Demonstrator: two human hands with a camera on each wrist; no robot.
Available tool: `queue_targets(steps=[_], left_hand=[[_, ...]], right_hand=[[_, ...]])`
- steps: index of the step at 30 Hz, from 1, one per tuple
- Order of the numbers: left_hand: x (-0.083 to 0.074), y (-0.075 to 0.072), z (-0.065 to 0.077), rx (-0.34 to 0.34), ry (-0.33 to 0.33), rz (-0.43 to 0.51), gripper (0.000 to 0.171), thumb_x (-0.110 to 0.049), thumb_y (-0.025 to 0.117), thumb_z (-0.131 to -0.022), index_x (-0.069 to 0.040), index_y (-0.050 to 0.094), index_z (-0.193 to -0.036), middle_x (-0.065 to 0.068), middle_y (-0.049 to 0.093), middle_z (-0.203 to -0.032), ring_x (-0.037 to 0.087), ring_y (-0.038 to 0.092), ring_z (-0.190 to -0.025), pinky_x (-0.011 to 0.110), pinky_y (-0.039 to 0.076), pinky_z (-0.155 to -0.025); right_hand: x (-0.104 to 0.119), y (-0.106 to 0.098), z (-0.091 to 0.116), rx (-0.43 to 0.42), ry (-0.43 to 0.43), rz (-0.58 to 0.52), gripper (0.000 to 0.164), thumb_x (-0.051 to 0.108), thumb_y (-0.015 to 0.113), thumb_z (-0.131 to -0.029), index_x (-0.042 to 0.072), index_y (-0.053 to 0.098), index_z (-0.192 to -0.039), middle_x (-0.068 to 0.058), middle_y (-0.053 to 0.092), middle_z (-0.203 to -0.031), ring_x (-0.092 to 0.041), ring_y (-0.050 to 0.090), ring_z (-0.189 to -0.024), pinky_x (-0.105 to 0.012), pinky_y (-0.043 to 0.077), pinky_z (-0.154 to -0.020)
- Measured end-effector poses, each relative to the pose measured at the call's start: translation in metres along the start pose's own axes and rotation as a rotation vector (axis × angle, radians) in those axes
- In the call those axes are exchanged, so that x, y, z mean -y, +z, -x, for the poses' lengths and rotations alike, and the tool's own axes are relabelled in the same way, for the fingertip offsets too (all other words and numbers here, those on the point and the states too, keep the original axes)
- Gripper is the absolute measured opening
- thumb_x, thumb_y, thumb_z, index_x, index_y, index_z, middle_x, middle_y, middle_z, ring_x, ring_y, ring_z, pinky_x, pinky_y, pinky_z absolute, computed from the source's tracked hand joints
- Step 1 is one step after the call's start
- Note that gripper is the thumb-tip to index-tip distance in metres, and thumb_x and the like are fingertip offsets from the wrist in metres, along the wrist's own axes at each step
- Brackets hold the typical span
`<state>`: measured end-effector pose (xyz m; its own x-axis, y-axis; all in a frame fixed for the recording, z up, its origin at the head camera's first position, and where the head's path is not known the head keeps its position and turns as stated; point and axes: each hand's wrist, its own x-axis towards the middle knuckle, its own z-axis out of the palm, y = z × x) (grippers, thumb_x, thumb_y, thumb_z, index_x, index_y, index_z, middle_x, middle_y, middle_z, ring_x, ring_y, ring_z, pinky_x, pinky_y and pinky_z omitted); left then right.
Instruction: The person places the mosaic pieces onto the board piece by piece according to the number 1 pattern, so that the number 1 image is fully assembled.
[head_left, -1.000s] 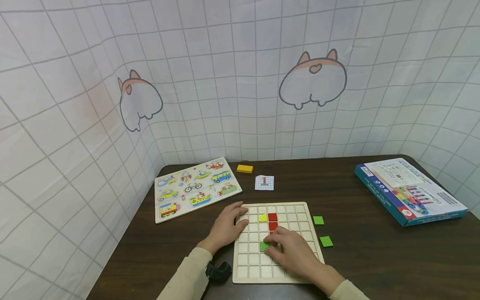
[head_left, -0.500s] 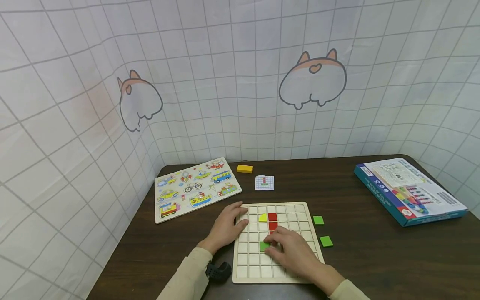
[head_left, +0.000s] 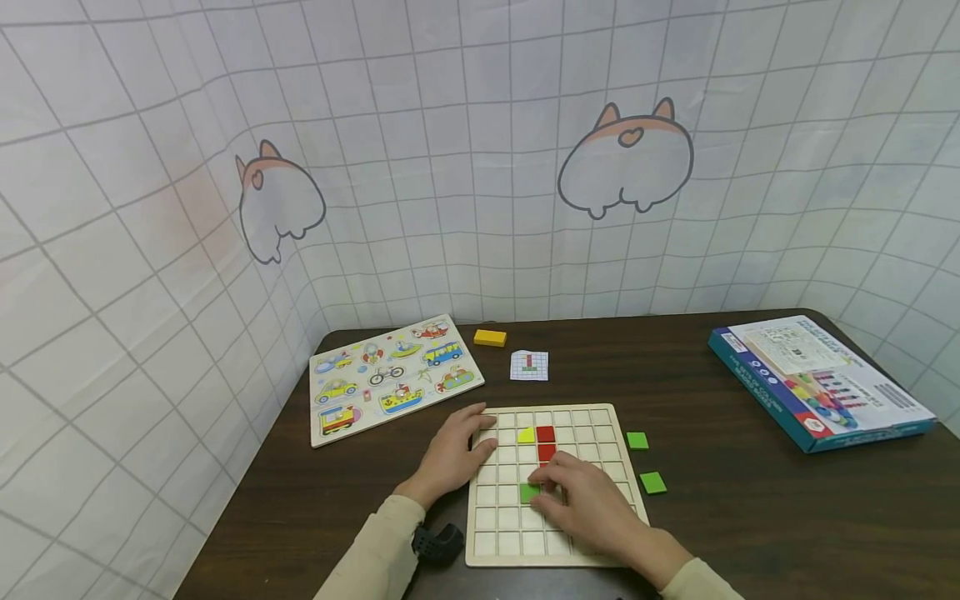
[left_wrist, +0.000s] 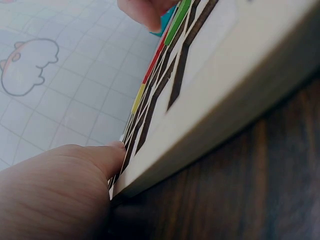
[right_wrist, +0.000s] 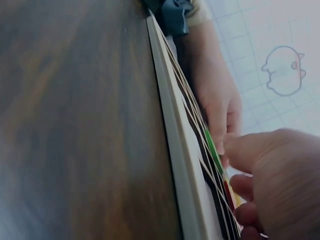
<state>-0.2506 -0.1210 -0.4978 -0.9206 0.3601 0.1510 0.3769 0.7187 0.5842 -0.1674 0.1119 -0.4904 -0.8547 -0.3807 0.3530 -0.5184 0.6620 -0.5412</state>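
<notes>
A pale wooden grid board (head_left: 507, 545) lies on the dark table. My left hand (head_left: 448, 454) rests at its left edge, thumb on the rim; the other fingertips are hidden in the left wrist view. The thumb and forefinger of my right hand (head_left: 588, 500) are at a green square tile (head_left: 528, 493) low in the grid, pinching it by its upper and lower sides. Farther up sit a yellow tile (head_left: 526, 435) and a column of red tiles (head_left: 545, 434), its lower end hidden behind my right fingers. Edge-on, the green tile (right_wrist: 213, 147) shows under my thumb.
Two loose green tiles (head_left: 652, 483) lie right of the board. Behind it are a small paper card (head_left: 529, 366) with a grid pattern and a yellow block (head_left: 490, 337). A vehicle picture board (head_left: 390, 379) is at the left, a boxed set (head_left: 817, 379) at the right.
</notes>
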Motion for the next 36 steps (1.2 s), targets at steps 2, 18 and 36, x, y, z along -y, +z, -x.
queue_targets(steps=[2, 18, 36], left_hand=[[0.000, 0.000, 0.000, 0.004, -0.010, 0.002, 0.038, -0.031, 0.062, -0.097, -0.016, 0.061, -0.132, 0.003, 0.040, -0.152, 0.027, 0.033, -0.142, 0.051, 0.033, -0.113], [0.001, 0.000, 0.001, 0.003, 0.007, 0.019, 0.038, -0.031, 0.062, -0.097, -0.015, 0.062, -0.132, 0.005, 0.040, -0.152, 0.029, 0.033, -0.141, 0.051, 0.034, -0.112], [0.003, 0.001, 0.000, -0.009, 0.019, 0.022, 0.037, -0.029, 0.062, -0.097, -0.014, 0.062, -0.131, 0.006, 0.041, -0.152, 0.030, 0.034, -0.141, 0.051, 0.034, -0.112]], right_hand=[[0.000, -0.001, 0.000, -0.009, 0.014, -0.019, 0.014, 0.026, 0.077, -0.085, 0.024, 0.073, -0.098, 0.018, 0.053, -0.084, -0.003, 0.049, -0.070, -0.018, 0.042, -0.062], [-0.020, -0.020, -0.002, -0.105, 0.042, -0.041, 0.013, 0.017, 0.076, -0.087, 0.022, 0.074, -0.099, 0.013, 0.061, -0.097, -0.004, 0.048, -0.071, -0.020, 0.045, -0.061], [-0.055, -0.054, -0.001, -0.241, 0.138, 0.023, 0.017, 0.015, 0.074, -0.088, 0.011, 0.074, -0.105, 0.002, 0.065, -0.103, -0.009, 0.049, -0.069, -0.024, 0.044, -0.057]])
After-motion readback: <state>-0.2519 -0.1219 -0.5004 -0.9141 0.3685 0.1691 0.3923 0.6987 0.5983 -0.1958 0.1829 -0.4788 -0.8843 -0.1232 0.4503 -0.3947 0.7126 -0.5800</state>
